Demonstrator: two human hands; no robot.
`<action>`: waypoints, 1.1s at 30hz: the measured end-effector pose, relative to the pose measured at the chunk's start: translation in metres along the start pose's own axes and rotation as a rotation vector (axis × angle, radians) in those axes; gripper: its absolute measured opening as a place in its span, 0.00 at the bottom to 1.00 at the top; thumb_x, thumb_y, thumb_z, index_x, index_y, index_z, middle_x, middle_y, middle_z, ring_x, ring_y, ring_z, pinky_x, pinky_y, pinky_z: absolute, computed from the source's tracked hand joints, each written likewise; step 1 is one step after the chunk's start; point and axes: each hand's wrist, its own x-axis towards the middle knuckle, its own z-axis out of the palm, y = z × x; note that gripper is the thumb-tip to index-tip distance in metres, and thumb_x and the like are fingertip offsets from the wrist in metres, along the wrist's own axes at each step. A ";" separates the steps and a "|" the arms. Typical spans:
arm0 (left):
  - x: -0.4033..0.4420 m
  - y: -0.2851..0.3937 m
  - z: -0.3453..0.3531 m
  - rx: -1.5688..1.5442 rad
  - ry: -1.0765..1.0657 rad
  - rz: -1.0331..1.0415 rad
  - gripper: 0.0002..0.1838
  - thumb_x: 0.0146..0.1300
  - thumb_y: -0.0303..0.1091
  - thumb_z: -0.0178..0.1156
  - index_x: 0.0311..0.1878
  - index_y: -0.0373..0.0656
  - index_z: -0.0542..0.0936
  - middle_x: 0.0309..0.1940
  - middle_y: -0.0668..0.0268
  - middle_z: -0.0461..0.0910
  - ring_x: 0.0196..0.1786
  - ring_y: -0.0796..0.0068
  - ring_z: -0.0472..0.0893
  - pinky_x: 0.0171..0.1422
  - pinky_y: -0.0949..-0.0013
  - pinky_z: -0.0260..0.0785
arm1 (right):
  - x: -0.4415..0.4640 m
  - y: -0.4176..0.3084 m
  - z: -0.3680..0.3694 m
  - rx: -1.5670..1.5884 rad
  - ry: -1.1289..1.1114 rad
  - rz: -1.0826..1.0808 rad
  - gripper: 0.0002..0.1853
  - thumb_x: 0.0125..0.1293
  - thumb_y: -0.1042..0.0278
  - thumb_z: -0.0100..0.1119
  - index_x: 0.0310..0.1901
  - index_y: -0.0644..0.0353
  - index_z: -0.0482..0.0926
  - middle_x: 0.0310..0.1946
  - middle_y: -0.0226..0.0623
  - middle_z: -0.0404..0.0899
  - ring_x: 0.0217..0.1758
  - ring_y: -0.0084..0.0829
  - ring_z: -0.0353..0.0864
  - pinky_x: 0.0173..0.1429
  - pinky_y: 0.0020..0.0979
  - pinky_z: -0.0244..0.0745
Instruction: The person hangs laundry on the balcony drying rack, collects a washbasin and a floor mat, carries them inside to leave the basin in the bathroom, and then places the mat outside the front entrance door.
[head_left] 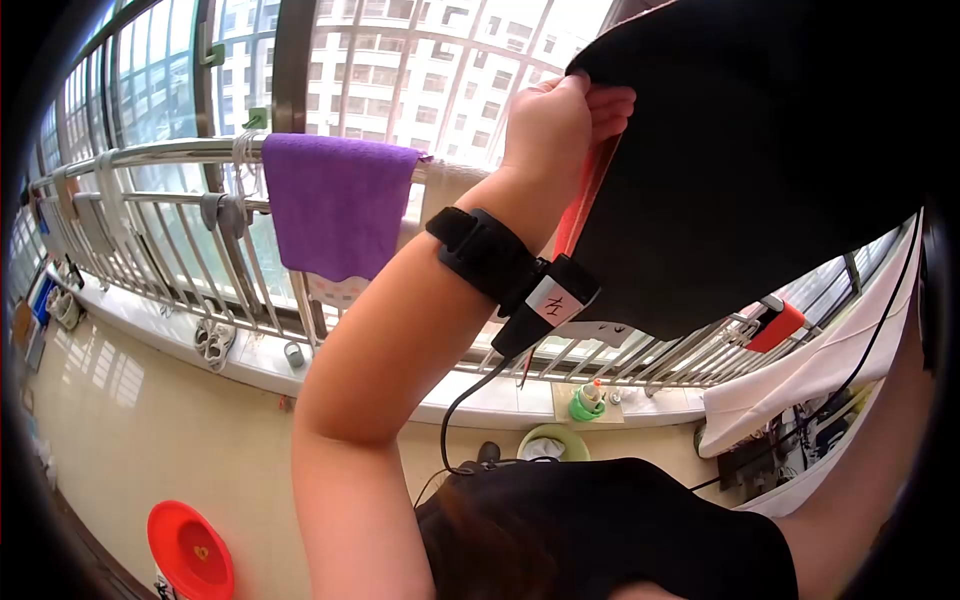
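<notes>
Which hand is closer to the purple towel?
Left. The left hand, gripping the black cloth, appears above and right of the purple towel. The right hand can't be seen; the right arm is at the picture's far right.

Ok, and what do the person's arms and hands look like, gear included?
The left hand is ungloved; a black strap wraps the bare forearm, carrying a black box with a white label, dark handwriting and a black cable. The right arm shows no sleeve; the right hand is out of sight.
</notes>
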 end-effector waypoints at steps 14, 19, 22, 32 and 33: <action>-0.419 0.165 -0.190 0.723 0.721 -0.033 0.16 0.65 0.37 0.46 0.28 0.36 0.75 0.25 0.61 0.80 0.27 0.78 0.78 0.33 0.75 0.72 | -0.029 -0.298 0.095 0.861 -0.222 -0.330 0.12 0.65 0.65 0.49 0.44 0.66 0.71 0.38 0.37 0.78 0.38 0.25 0.80 0.40 0.21 0.77; -0.558 0.207 -0.229 0.991 1.037 -0.268 0.22 0.63 0.43 0.51 0.53 0.34 0.71 0.40 0.63 0.78 0.37 0.80 0.75 0.41 0.77 0.69 | -0.029 -0.424 0.133 1.229 -0.354 -0.498 0.13 0.65 0.65 0.50 0.45 0.66 0.70 0.39 0.36 0.78 0.39 0.24 0.80 0.40 0.20 0.78; -0.630 0.246 -0.231 1.071 1.279 -0.344 0.26 0.64 0.41 0.51 0.59 0.34 0.65 0.43 0.63 0.77 0.39 0.80 0.75 0.42 0.76 0.69 | -0.033 -0.508 0.168 1.537 -0.643 -0.504 0.13 0.65 0.66 0.50 0.46 0.66 0.69 0.40 0.36 0.78 0.39 0.23 0.80 0.40 0.20 0.78; -0.814 0.341 -0.250 0.849 1.888 -0.349 0.21 0.64 0.38 0.51 0.57 0.38 0.67 0.42 0.65 0.77 0.38 0.82 0.75 0.41 0.77 0.68 | -0.135 -0.767 0.356 1.798 -1.584 0.334 0.05 0.65 0.68 0.50 0.39 0.57 0.74 0.31 0.29 0.78 0.32 0.20 0.78 0.36 0.21 0.74; -0.832 0.342 -0.255 0.815 1.952 -0.371 0.20 0.64 0.38 0.51 0.57 0.38 0.68 0.42 0.66 0.77 0.38 0.82 0.74 0.41 0.77 0.68 | -0.150 -0.784 0.381 1.770 -1.607 0.349 0.04 0.64 0.69 0.51 0.38 0.57 0.74 0.31 0.28 0.78 0.31 0.20 0.78 0.34 0.20 0.73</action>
